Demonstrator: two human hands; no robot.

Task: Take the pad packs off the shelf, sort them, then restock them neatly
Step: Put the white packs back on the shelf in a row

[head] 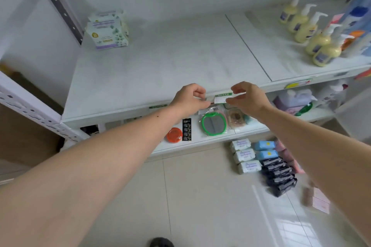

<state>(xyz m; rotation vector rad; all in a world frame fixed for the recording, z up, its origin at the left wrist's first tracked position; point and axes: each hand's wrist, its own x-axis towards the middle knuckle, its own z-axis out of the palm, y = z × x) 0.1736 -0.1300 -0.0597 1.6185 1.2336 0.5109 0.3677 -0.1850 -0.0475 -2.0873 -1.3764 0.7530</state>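
Observation:
Pad packs lie sorted in rows on the floor at lower right: white packs (245,155), blue packs (265,150), black packs (280,176) and pink packs (287,156). The white shelf (164,62) holds a stack of white packs with purple print (107,29) at its back left. At the shelf's front edge, my right hand (248,97) pinches a small white and green price label (221,98). Just left of the label, my left hand (190,99) is at the edge rail with its fingers curled; whether it touches the label is unclear.
Yellow pump bottles (309,32) stand at the shelf's right with colourful boxes (357,20) behind. The lower shelf holds a green-rimmed mirror (213,124), an orange round case (174,135), a battery card (186,129) and purple bags (291,100). A cardboard box (24,136) sits at left.

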